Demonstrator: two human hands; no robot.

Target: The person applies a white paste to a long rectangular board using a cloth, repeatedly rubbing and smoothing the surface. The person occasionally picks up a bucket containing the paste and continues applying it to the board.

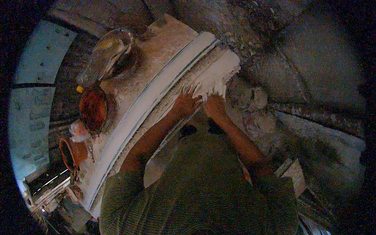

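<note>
A white, wet-looking mass with stringy ends lies along the right side of the worktable, and its strands hang toward me over the near edge. My left hand is closed on the strands at its lower left. Close beside it, my right hand grips the hanging edge, with the fingertips partly hidden in the white stuff. Just left of the mass runs a long white strip with green edge lines, lying lengthwise on the table. Neither hand touches that strip.
On the table's left stand a wide basin, an orange-brown tub and another orange container. A yellow cap and a pale plastic bag are near them. Pale lumps lie right of my hands. The light is dim.
</note>
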